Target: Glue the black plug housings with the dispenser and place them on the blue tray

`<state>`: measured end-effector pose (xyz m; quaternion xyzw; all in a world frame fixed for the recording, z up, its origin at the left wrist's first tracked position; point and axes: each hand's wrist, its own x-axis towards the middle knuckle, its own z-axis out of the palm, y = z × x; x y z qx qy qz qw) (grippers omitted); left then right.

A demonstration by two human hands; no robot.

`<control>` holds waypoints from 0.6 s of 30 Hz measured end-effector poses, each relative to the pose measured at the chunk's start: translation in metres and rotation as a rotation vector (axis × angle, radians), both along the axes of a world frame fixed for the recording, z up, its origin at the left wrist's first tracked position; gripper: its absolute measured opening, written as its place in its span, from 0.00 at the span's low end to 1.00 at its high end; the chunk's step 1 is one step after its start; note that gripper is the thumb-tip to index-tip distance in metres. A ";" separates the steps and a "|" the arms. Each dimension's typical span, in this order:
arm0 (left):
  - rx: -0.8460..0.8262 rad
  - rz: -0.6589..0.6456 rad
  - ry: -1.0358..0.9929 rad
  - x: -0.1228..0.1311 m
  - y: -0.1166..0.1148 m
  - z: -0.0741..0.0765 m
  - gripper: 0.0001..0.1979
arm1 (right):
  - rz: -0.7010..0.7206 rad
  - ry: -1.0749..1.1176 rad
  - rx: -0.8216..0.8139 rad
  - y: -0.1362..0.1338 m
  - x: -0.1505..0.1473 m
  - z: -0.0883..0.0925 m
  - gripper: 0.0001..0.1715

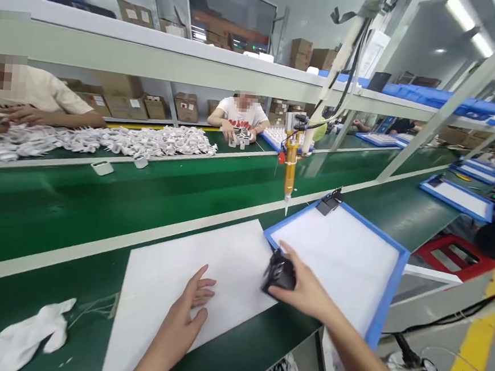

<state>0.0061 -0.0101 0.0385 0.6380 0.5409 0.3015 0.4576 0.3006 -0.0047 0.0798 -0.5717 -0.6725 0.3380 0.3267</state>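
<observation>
Between the thumb and fingers of my right hand (303, 287) is a small black plastic part (281, 274), somewhat blurred, so its exact kind does not show. It is over the right end of a white sheet (167, 270) on the green bench. My left hand (186, 312) hovers above or rests on the same sheet, fingers apart and holding nothing. Right of the sheet lies a blue-framed tray (353, 257) with a white base. Another black part (329, 202) sits at the tray's far corner. Above the tray's far left side hangs an amber dispensing nozzle (290, 177).
A white glove or cloth (25, 336) lies at the bench's left. Beyond runs a green conveyor (143, 200) with a pale rail. Two co-workers sit across it, near a heap of white parts (148, 140). More blue-framed trays (456, 196) are at the right.
</observation>
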 end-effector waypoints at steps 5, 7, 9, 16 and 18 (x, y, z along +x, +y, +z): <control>0.056 -0.060 0.124 0.007 -0.002 -0.007 0.31 | -0.314 -0.197 0.163 0.077 0.110 -0.015 0.52; 0.057 -0.062 0.139 0.007 0.001 -0.007 0.30 | -0.392 -0.220 0.209 0.115 0.137 -0.023 0.52; 0.047 -0.060 0.134 0.004 0.004 -0.007 0.30 | -0.420 -0.226 0.234 0.145 0.153 -0.031 0.53; 0.025 -0.066 0.125 -0.002 0.010 -0.012 0.29 | -0.444 -0.267 0.276 0.162 0.165 -0.063 0.60; 0.047 -0.039 0.134 0.001 0.007 -0.013 0.28 | -0.473 -0.288 0.268 0.156 0.166 -0.069 0.60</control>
